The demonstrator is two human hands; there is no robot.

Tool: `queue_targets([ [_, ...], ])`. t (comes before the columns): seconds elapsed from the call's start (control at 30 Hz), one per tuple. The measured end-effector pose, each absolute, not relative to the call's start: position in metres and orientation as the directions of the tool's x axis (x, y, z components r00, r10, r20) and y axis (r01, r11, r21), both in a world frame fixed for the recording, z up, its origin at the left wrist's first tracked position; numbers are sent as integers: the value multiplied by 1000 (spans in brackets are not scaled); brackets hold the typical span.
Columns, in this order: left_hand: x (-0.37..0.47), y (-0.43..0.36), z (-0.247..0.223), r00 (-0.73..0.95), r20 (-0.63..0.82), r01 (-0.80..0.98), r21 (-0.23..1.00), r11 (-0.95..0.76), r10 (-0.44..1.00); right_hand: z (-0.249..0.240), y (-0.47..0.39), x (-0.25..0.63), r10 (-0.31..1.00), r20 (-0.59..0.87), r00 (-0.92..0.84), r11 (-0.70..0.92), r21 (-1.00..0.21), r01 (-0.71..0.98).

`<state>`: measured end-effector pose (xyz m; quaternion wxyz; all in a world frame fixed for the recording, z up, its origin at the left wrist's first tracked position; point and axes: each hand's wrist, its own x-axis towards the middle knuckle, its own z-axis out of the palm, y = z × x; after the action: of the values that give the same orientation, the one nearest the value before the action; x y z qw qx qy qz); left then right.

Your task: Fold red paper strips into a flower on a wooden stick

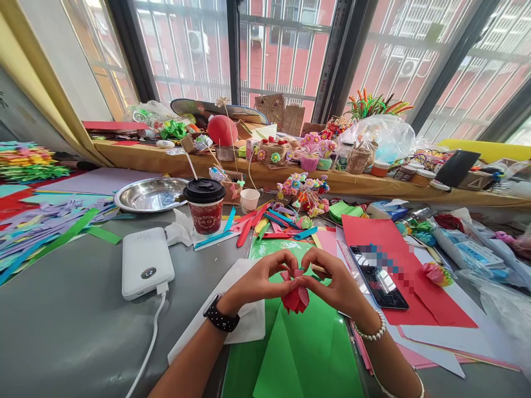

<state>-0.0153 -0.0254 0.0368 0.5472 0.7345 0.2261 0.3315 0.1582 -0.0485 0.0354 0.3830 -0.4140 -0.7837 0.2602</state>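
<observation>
A red paper flower (295, 300) hangs petals-down between my two hands, above a green sheet of paper (315, 348). My left hand (265, 276) pinches its base from the left, thumb and fingertips closed on it. From the other side my right hand (332, 276) closes its fingertips at the same base, where a bit of green and a thin, pale stick-like piece show. My fingers partly hide the flower's upper part. Under my left wrist lies a white paper sheet (249, 326).
A white power bank (147, 262) with a cable and a lidded cup (205, 215) stand left, near a metal plate (151, 193). At right, a phone (379, 279) lies on red paper (440, 298). Paper strips (253, 224) and craft flowers (305, 190) lie ahead.
</observation>
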Motion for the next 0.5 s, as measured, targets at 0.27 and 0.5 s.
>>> queue_targets([
  [0.27, -15, -21, 34, 678, 203, 27, 954, -300, 707, 41, -47, 159, 865, 338, -372, 486, -749, 451],
  [0.5, -15, -20, 33, 648, 205, 21, 958, -287, 733, 35, -44, 159, 897, 283, -341, 414, -808, 420],
])
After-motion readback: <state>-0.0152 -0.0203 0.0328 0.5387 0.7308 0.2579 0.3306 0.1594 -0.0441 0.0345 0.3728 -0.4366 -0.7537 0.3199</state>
